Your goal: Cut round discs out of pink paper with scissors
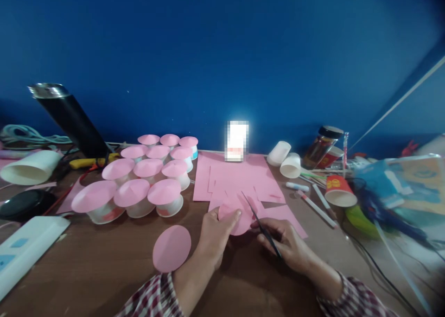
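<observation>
My left hand (217,236) pinches a pink paper disc (239,222) between thumb and fingers, above the stacked pink sheets. Against the disc's right side is a dark, slim tool, apparently scissors (266,236) seen edge-on, gripped in my right hand (288,245). Its thin tip points up and left across the paper. A loose pink paper circle (172,248) lies flat on the table, left of my left wrist. Pink sheets (239,168) lie beyond both hands, with a smaller pink piece (287,217) beside my right hand.
Several paper cups topped with pink cones (130,194) stand in rows at left. A lit, blurred screen (237,141) leans on the blue wall. White cups (290,165), markers (318,209), a red cup (340,191) and a jar (321,148) lie right; a power strip (31,247) sits left.
</observation>
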Available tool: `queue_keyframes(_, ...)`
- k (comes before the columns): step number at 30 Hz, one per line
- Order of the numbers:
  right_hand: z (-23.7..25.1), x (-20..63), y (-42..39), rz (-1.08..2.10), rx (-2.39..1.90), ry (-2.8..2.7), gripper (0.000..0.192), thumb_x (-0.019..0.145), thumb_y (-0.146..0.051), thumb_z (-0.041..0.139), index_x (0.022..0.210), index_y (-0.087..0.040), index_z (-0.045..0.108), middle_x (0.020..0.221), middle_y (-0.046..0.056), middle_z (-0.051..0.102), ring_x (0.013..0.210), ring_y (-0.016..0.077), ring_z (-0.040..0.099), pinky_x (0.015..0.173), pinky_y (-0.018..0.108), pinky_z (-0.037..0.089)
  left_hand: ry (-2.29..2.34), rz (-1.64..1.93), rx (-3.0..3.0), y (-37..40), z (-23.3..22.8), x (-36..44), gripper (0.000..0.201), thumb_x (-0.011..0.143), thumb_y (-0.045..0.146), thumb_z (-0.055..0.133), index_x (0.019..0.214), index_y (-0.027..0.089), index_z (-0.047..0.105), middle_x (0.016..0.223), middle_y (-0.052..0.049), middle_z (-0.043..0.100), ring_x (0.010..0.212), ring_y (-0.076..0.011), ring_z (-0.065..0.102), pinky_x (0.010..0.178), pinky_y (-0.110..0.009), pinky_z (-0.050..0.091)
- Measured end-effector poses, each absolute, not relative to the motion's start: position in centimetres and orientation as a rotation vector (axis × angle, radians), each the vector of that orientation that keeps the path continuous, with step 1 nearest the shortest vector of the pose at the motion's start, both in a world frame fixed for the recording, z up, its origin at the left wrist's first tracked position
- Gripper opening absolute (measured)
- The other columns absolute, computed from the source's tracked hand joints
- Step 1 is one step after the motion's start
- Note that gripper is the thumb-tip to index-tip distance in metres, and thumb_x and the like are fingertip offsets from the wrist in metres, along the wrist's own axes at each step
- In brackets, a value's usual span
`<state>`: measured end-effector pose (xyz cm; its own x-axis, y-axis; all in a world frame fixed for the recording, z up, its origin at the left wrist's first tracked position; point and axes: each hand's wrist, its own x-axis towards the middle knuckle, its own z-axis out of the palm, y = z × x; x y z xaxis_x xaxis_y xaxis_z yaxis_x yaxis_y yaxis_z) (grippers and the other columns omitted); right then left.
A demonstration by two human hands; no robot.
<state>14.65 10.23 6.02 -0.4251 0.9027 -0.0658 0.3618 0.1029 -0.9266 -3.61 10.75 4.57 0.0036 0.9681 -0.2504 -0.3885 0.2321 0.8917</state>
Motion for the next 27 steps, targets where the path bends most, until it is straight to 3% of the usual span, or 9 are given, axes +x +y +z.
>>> queue_keyframes(18,5.86,14.70,10.36,1.303,-1.238,-1.857,0.029,0.083,-0.035,0.059,0.099,-0.011,0.064,0.076,0.005,0.062,0.065,0.0136,0.053,0.055,0.020,0.042,1.065,1.223,0.715,10.78,4.33,-3.58,0.037,0.069,0.039,0.070,0.088,0.008,0.068,0.077,-0.012,0.069,0.068,-0.0208,0.063,0.065,-0.032,0.050)
queue_keyframes(27,5.99,14.61,10.46,1.325,-1.227,-1.846,0.029,0.083,-0.035,0.059,0.099,-0.011,0.064,0.076,0.005,0.061,0.062,0.0122,0.052,0.053,0.020,0.042,1.020,1.223,0.696,10.84,4.48,-3.63,0.034,0.067,0.037,0.072,0.084,0.008,0.069,0.077,-0.012,0.070,0.068,-0.0212,0.064,0.065,-0.031,0.050)
